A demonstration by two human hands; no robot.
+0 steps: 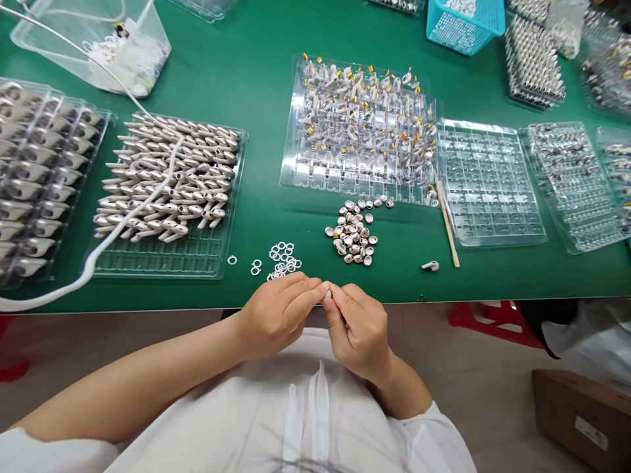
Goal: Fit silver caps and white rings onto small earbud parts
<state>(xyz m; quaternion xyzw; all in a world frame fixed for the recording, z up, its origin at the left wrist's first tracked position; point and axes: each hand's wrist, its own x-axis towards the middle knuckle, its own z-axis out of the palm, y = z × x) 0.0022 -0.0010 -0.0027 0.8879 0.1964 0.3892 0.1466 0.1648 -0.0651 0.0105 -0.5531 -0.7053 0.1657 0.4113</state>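
Note:
My left hand [280, 312] and my right hand [357, 326] meet at the table's front edge, both closed in a pinch. Between their fingertips is a small whitish earbud part [328, 294], mostly covered by the fingers. Just beyond my left hand lie several loose white rings [284, 266]. A pile of small round silvery-beige caps [353, 236] sits past the fingertips. To the right, a single white earbud piece [430, 266] rests on the green table [266, 79].
A clear tray of earbud parts with orange tabs [362, 125] stands ahead, with a wooden stick [447, 226] beside it. Left is a tray of beige shells [167, 177], crossed by a white cable [106, 243]. Another clear tray [493, 184] and a blue basket [458, 29] are rightward.

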